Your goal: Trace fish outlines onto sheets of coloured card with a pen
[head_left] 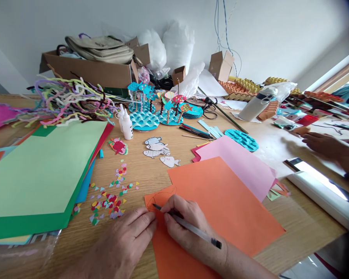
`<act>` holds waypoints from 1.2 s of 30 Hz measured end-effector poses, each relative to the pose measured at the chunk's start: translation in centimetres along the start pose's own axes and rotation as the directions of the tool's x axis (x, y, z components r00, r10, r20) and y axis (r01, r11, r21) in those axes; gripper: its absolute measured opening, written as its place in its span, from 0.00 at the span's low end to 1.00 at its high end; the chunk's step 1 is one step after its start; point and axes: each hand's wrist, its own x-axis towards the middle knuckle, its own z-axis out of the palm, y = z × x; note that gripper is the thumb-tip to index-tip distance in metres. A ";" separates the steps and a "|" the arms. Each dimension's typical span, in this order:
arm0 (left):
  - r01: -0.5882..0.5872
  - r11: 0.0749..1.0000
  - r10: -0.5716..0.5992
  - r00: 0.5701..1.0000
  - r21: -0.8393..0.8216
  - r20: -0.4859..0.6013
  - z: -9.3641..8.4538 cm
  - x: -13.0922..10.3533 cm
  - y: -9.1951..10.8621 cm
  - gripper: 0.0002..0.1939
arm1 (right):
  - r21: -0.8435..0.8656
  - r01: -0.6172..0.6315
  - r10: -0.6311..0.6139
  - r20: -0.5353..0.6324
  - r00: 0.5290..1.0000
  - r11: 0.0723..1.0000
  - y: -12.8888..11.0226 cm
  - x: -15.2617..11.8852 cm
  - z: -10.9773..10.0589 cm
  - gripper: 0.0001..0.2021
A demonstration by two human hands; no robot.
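Note:
My right hand (189, 223) is closed around a black-capped pen (196, 230), its tip on the left corner of an orange paper sheet (221, 201). A thin fish outline (163, 193) is drawn there, partly beside the pen tip. My left hand (126, 236) lies flat with fingers stretched out, its fingertips at the sheet's left edge. Beyond the sheet lie several white paper fish cutouts (155, 149) and a red fish cutout (118, 146). Small coloured confetti pieces (110, 203) are scattered just past my left hand.
Green paper sheets (46, 166) are stacked at left, under a heap of pipe cleaners (72, 99). White glue bottles (127, 127) and blue wave decorations (144, 121) stand behind. Pink paper (235, 161) lies right of centre. At far right, another person's hand (325, 147) is near a white laminator-like device (322, 197).

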 end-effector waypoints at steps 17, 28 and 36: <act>0.000 1.000 0.002 0.998 -0.020 0.061 0.4 -0.5 -0.2 0.21 | -0.022 -0.034 0.034 0.018 0.999 0.999 -0.2 0.1 -0.1 0.06; -0.012 1.000 0.013 0.999 -0.024 0.048 0.7 -0.5 -0.3 0.24 | -0.030 -0.031 0.031 0.023 0.999 0.999 -0.2 0.1 -0.1 0.06; -0.024 1.000 0.024 0.998 0.006 0.066 0.8 -0.7 -0.2 0.24 | -0.052 -0.027 0.028 0.015 0.999 0.998 -0.3 0.1 -0.2 0.06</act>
